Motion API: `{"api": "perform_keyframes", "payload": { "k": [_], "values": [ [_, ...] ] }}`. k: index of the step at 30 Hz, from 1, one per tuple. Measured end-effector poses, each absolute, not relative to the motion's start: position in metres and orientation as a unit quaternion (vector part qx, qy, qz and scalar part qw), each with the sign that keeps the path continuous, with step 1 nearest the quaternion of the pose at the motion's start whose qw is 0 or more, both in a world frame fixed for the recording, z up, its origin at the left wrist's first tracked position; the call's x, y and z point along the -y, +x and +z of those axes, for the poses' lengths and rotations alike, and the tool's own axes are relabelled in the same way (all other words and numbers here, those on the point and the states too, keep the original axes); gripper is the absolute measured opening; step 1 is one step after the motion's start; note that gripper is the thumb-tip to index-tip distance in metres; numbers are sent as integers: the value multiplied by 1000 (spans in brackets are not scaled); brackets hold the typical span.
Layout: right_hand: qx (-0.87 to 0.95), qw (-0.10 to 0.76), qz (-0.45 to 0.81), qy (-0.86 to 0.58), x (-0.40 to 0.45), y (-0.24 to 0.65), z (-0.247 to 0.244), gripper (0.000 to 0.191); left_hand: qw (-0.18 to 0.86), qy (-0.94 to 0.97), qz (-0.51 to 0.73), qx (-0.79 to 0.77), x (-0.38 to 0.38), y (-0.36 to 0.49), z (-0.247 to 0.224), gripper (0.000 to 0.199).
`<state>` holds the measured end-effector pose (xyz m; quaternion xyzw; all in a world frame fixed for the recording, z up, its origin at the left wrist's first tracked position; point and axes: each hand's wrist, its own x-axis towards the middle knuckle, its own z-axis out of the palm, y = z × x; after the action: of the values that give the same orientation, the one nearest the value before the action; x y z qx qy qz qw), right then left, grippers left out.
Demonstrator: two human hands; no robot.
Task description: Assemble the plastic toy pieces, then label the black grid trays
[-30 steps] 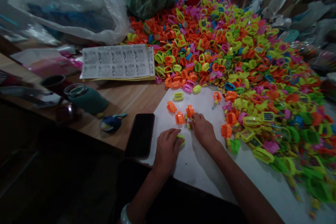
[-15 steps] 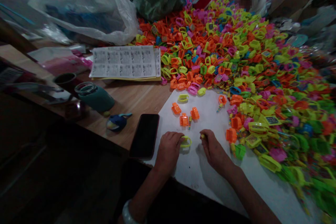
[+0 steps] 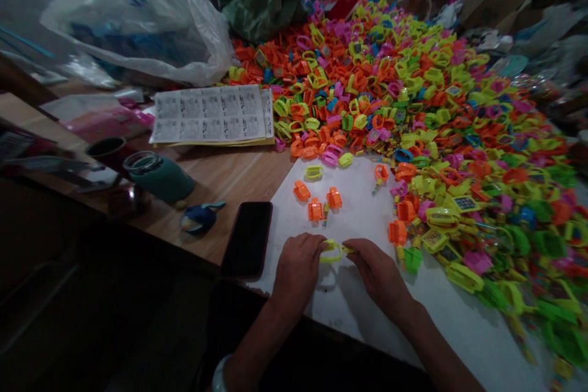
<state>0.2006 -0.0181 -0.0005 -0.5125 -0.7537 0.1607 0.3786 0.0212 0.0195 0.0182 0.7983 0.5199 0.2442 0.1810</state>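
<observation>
My left hand point(image 3: 298, 264) pinches a yellow plastic toy watch point(image 3: 331, 252) by its left side, holding its loop a little above the white sheet. Just to the right, my right hand point(image 3: 374, 266) is closed in a pinch on a small yellow piece point(image 3: 348, 250), its tip close to the watch loop; whether they touch I cannot tell. Beyond the hands lie several orange toy watches point(image 3: 315, 210) and a small tube of coloured beads point(image 3: 326, 214). Farther back is another yellow toy watch point(image 3: 313, 172).
A large heap of coloured toy watches point(image 3: 367, 86) covers the back and right. To my left lie a black phone point(image 3: 248, 239), a blue bird-like item point(image 3: 198, 218), a teal jar point(image 3: 160, 176) and printed label sheets point(image 3: 209, 115). A plastic bag point(image 3: 138, 30) stands behind.
My right hand has moved left, bringing the small yellow piece close to the watch in my left hand. The watch appears slightly raised and shifted right. The camera view has shifted slightly.
</observation>
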Motion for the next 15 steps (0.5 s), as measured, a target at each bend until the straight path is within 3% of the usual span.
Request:
{"api": "perform_keyframes", "payload": {
  "k": [7, 10, 15],
  "values": [
    [789, 320, 148, -502, 23, 199, 1, 27, 272, 752, 218, -559, -19, 22, 23, 25],
    [829, 287, 50, -478, 26, 197, 3, 29, 344, 720, 181, -575, -18, 21, 29, 26],
    [868, 234, -90, -428, 32, 196, -2, 13, 362, 724, 60, -584, -19, 21, 42, 27]
  ]
}}
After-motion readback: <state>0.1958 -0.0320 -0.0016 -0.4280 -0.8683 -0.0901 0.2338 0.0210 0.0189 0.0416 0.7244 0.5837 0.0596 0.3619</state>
